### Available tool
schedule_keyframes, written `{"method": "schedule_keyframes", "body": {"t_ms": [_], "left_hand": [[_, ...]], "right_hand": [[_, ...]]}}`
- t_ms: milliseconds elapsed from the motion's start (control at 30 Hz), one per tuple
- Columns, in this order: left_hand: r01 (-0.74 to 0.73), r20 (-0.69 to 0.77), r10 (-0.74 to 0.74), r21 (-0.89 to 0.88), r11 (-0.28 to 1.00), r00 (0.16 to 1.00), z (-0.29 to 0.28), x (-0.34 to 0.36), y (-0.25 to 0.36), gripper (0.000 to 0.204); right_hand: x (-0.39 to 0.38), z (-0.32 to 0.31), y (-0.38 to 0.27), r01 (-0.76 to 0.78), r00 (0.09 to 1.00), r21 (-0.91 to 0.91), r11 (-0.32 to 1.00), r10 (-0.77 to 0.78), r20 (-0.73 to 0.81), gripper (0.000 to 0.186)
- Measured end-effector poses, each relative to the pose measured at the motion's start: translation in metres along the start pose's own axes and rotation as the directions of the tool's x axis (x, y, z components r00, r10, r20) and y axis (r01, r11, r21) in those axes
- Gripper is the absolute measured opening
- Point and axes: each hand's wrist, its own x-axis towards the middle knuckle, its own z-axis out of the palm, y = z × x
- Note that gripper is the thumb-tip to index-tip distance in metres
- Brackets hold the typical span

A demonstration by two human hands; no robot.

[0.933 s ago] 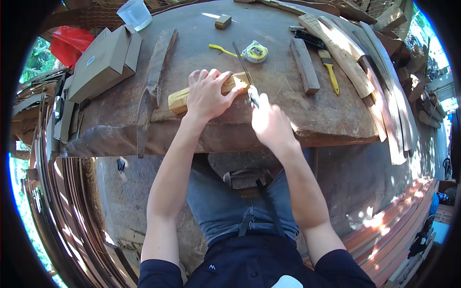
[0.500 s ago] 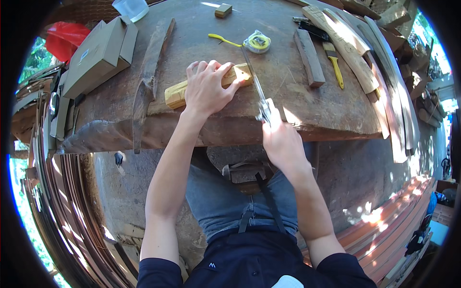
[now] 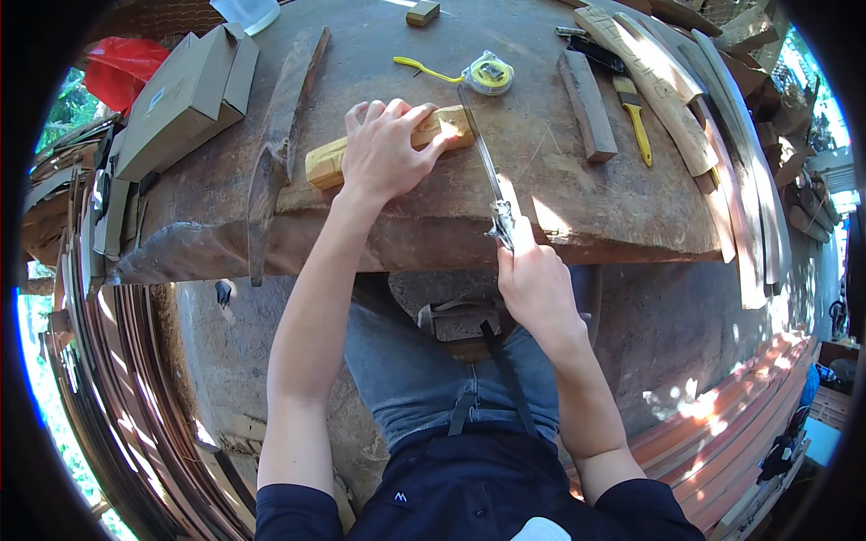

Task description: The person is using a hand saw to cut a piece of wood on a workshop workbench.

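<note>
My left hand (image 3: 383,149), fingers curled, presses down on a short yellowish wood block (image 3: 326,168) lying on the worktable (image 3: 487,203). My right hand (image 3: 535,284) grips the handle of a saw (image 3: 487,162), whose long thin blade runs away from me against the block's right end, toward a yellow tape measure (image 3: 489,75) in a clear case. A thin yellow-handled tool (image 3: 417,68) lies left of that case.
A cardboard box (image 3: 171,108), red bag (image 3: 124,65), translucent container (image 3: 244,13) and long board (image 3: 290,108) are on the left. Right are a narrow block (image 3: 586,105), brush (image 3: 640,131) and stacked boards (image 3: 677,135). A small block (image 3: 422,13) sits at the back.
My right hand has drawn the saw back toward me and slightly right. My left hand and the yellowish block show higher and slightly left in view, along with some shift of the whole scene.
</note>
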Motion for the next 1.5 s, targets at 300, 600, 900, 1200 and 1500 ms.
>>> {"method": "schedule_keyframes", "body": {"t_ms": [300, 600, 900, 1200, 1500], "left_hand": [[0.003, -0.003, -0.003, -0.043, 0.999, 1.0, -0.001, -0.003, 0.015, 0.054], [-0.05, 0.011, 0.052, -0.091, 0.995, 0.999, 0.0, -0.003, 0.009, 0.054], [-0.005, -0.006, 0.004, -0.055, 0.998, 1.0, 0.002, -0.003, 0.011, 0.052], [0.061, 0.021, -0.061, -0.011, 0.998, 0.998, 0.001, -0.002, -0.003, 0.051], [0.044, 0.034, -0.044, -0.007, 0.999, 0.998, 0.0, 0.005, -0.022, 0.052]], "right_hand": [[0.083, -0.006, -0.021, 0.276, 0.95, 0.01, 0.961, -0.271, -0.156, 0.022], [0.04, 0.003, -0.017, 0.104, 0.988, 0.056, 0.993, -0.097, -0.122, 0.025], [0.009, -0.01, -0.011, 0.022, 1.0, -0.052, 0.998, -0.023, -0.012, 0.049], [0.062, -0.016, -0.027, 0.182, 0.981, -0.006, 0.983, -0.182, -0.073, 0.025], [0.053, -0.007, -0.027, 0.181, 0.982, 0.007, 0.984, -0.18, -0.054, 0.025]]}}
